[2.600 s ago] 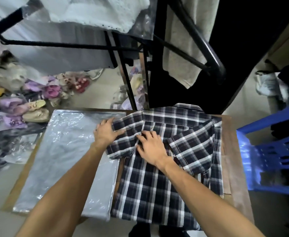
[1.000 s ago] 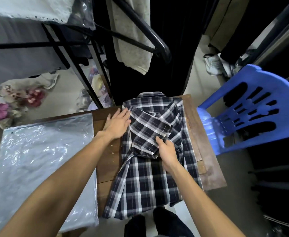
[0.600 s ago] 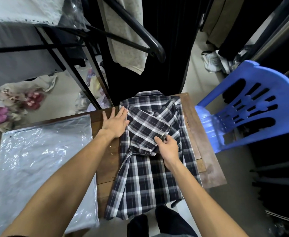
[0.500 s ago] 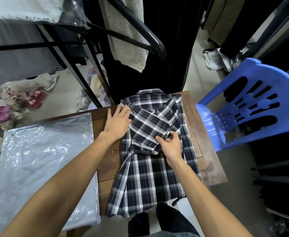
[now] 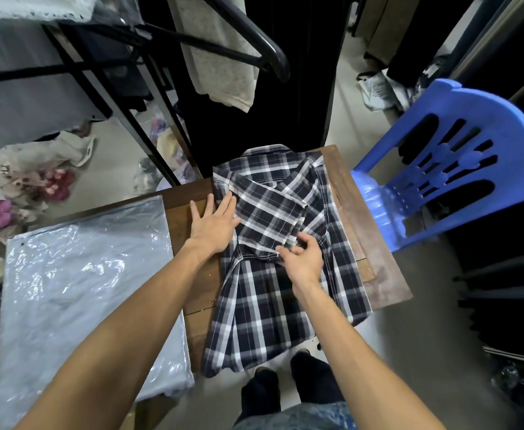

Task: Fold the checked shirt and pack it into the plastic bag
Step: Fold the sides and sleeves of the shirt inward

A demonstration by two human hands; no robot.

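- On the brown wooden table [image 5: 375,243]: navy-and-white checked cotton shirt [image 5: 273,293], lying flat, collar at the far edge, hem hanging over the near edge, both short sleeves folded in across the middle.
- At the shirt's left edge: left hand [image 5: 214,225], fingers straight and spread, palm down, partly on the bare wood, thumb side touching the folded-in fabric.
- At the cuff of the folded sleeve: right hand [image 5: 304,259], fingers loosely curled, fingertips [image 5: 285,252] on the white-stitched hem; pinching it or merely touching it, cannot tell.
- Compared with half a second ago: right hand lifted a little off the cloth, fingers more curled, at the same sleeve cuff; left hand in much the same place, flat as before; sleeve fold unchanged.
- Compared with 2.6 s ago: left sleeve now folded inward over the right one, shirt narrower.
- To the left of the shirt, on the same surface: clear, crinkled plastic bag [image 5: 80,274], lying flat and apart from the shirt, holding a pale grey-blue folded layer; what it is, not discernible.
- To the right of the table: blue plastic chair [image 5: 459,169], near the table's edge.
- Behind the table: black metal rack [image 5: 161,76] with a grey cloth hanging from it.
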